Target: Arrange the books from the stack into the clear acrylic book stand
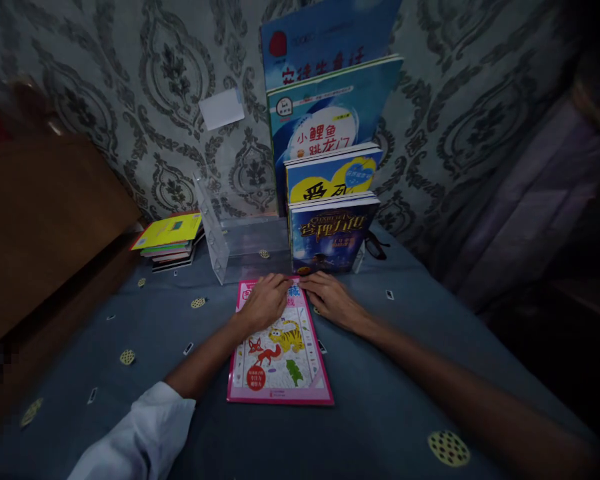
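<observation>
A pink-bordered picture book (280, 360) with a fox and a tiger on its cover lies flat on the blue cloth. My left hand (269, 301) rests on the upper part of it, fingers outstretched over the cover. At the book's top right corner is my right hand (333, 300), its fingers extended and touching the corner; the thumb is partly hidden. Just behind the hands, a dark blue book (330, 233) stands upright at the front of a clear acrylic stand (253, 250). Behind it are a yellow-and-blue book (333, 177), a teal book (325, 107) and a tall blue book (330, 40).
Left of the stand is a stack of books (173, 233) with a yellow one on top. Black-framed glasses (376, 247) lie right of the stand. Patterned curtain fabric (175, 60) hangs behind, with a white label (223, 109). A brown panel (45, 227) is at the left.
</observation>
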Tool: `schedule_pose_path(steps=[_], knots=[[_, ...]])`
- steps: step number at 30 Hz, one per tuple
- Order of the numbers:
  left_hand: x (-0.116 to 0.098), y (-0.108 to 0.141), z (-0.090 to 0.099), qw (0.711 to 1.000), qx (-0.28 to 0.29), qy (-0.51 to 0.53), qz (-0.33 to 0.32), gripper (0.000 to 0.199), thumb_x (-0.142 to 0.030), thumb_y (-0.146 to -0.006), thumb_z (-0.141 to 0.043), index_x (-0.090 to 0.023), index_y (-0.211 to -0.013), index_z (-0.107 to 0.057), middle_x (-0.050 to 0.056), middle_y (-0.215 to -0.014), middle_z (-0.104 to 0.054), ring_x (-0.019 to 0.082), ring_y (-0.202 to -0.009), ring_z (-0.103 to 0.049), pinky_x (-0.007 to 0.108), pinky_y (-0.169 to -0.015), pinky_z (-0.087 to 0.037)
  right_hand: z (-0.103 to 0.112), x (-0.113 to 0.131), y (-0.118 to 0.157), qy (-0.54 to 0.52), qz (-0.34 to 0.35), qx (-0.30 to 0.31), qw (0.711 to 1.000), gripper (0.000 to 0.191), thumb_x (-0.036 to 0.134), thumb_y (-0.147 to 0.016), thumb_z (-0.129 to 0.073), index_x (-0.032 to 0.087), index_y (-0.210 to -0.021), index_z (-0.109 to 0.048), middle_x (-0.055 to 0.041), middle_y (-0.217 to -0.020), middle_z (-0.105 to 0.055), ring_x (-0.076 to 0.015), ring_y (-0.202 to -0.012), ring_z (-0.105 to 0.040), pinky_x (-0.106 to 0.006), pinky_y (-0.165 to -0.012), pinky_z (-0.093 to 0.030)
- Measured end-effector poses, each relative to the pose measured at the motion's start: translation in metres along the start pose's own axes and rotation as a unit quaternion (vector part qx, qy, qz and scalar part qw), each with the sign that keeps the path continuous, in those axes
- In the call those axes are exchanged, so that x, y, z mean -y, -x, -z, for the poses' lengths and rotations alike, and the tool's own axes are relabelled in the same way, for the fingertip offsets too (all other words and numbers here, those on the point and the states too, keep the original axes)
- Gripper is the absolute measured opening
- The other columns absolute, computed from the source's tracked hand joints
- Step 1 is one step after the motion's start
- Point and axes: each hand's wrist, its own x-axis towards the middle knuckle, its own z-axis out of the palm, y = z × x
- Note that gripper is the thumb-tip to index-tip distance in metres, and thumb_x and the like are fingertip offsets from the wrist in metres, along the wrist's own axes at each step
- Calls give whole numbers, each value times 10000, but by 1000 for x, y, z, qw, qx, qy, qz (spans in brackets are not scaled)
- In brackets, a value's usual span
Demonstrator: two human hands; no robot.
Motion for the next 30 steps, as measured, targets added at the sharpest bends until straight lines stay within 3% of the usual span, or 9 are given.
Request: schedule_pose_path(steps=[4,11,17,24,30], knots=[[4,2,-2,1000,-8,2,-3,371,-157,-987,-429,-179,-1323,-585,106,-1272,-636,260,-1125,-565,434,-958,-485,3,0,0,-43,-19,-15,999,439,68,-882,-466,209,-1208,-725,-102,-1033,-754,-254,-953,-662,-426,-876,-545],[4,2,0,999,16,11,-26,420,-148,-1002,-400,-201,-1387,-558,101,-1393,-598,257,-1221,-539,434,-995,-450,0,-7,1,-85,-79,-14,993,581,69,-866,-458,206,-1419,-571,-109,-1300,-683,-258,-1118,-637,-464,-992,-508],[5,2,1,999,15,11,-34,462,-130,-986,-412,-212,-1421,-547,105,-1407,-596,255,-1238,-540,429,-1000,-449,0,-3,0,-53,-69,-2,996,557,52,-856,-431,122,-1385,-591,-160,-1187,-702,-271,-1050,-633,-452,-930,-522],[5,1,2,999,17,18,-29,440,-143,-988,-406,-187,-1392,-573,112,-1405,-612,262,-1248,-550,436,-999,-443,0,0,-2,-15,-44,10,999,592,31,-831,-467,192,-1384,-601,-127,-1238,-706,-280,-1109,-611,-441,-922,-502],[5,1,-1,999,0,38,-24,380,-238,-1035,-398,-174,-1356,-591,106,-1392,-627,245,-1239,-565,425,-1013,-438,-2,1,-2,6,-36,27,999,550,27,-826,-478,166,-1335,-635,-135,-1202,-725,-290,-1123,-609,-449,-943,-498]])
